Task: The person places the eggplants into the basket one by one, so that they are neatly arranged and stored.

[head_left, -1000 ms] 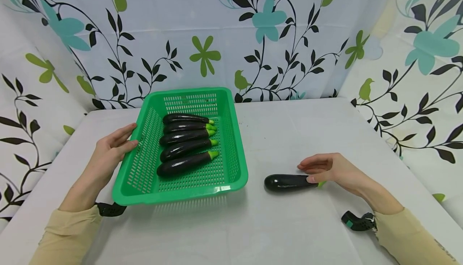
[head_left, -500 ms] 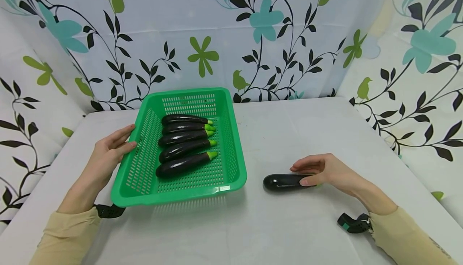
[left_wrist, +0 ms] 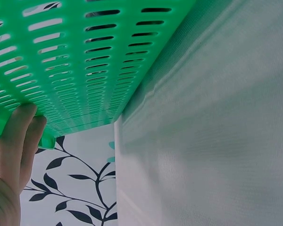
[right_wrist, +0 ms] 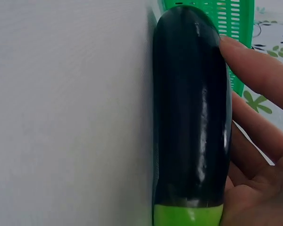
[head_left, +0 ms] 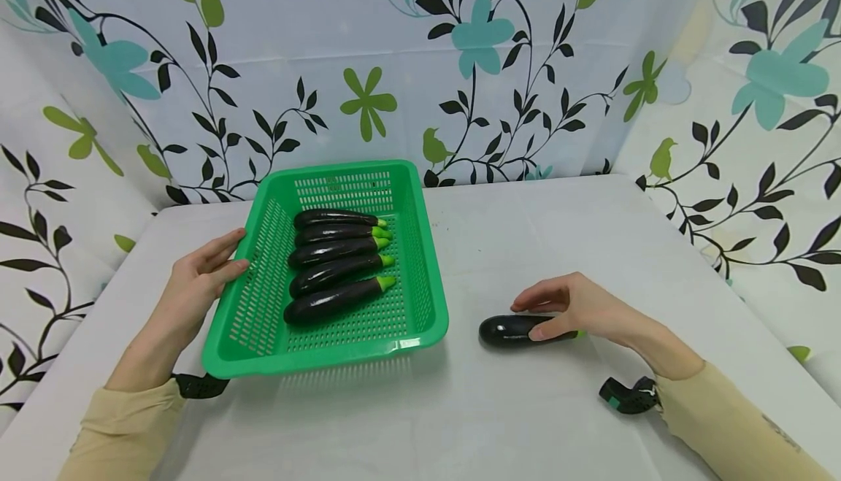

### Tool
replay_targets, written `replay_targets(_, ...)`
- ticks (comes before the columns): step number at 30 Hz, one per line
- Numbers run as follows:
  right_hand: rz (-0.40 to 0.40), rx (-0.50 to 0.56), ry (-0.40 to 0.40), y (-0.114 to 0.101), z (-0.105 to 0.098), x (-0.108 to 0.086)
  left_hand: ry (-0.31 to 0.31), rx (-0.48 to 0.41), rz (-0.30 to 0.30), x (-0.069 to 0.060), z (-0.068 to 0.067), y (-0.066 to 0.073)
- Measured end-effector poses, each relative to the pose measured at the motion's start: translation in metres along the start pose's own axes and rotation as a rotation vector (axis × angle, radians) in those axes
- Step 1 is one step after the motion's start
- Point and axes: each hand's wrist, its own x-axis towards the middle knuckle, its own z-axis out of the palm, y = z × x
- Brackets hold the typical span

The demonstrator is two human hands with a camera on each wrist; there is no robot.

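A dark, glossy eggplant with a green cap lies on the white table, right of a green basket. My right hand is over it, thumb along its near side and fingers toward its far side. In the right wrist view the eggplant fills the middle, with the thumb at its edge; whether the other fingers touch it I cannot tell. My left hand holds the basket's left rim, thumb on top. Two of its fingers show against the basket's outer wall in the left wrist view.
Several eggplants lie side by side in the basket, green caps to the right. A leaf-patterned curtain stands behind the table. Black wrist devices sit at both sleeves.
My right hand has slid left along the eggplant, from near its cap to over its middle. The eggplant, basket and left hand stay about where they were.
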Motion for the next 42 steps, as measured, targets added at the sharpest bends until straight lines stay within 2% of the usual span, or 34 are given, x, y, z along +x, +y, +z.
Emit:
replay_targets(4, 0.018, -0.039, -0.02, -0.004, 0.002, 0.001, 0.002, 0.002, 0.001, 0.0, 0.0, 0.0)
replay_targets(9, 0.03, -0.038, -0.027, -0.006, 0.004, 0.002, 0.003, 0.008, -0.002, 0.0, 0.0, 0.0)
replay_targets(17, -0.004, -0.013, -0.076, -0.008, 0.007, 0.006, 0.001, 0.007, -0.008, -0.001, 0.0, 0.0)
replay_targets(27, 0.009, -0.066, -0.054, -0.018, 0.005, 0.012, -0.002, -0.002, -0.004, 0.0, 0.001, 0.0)
replay_targets(32, 0.025, -0.051, -0.021, -0.035, -0.003, 0.016, 0.001, -0.002, 0.0, 0.0, 0.001, 0.001)
replay_targets(42, 0.003, -0.057, 0.007, -0.09, -0.014, 0.031, 0.002, 0.015, -0.013, -0.001, 0.001, 0.0)
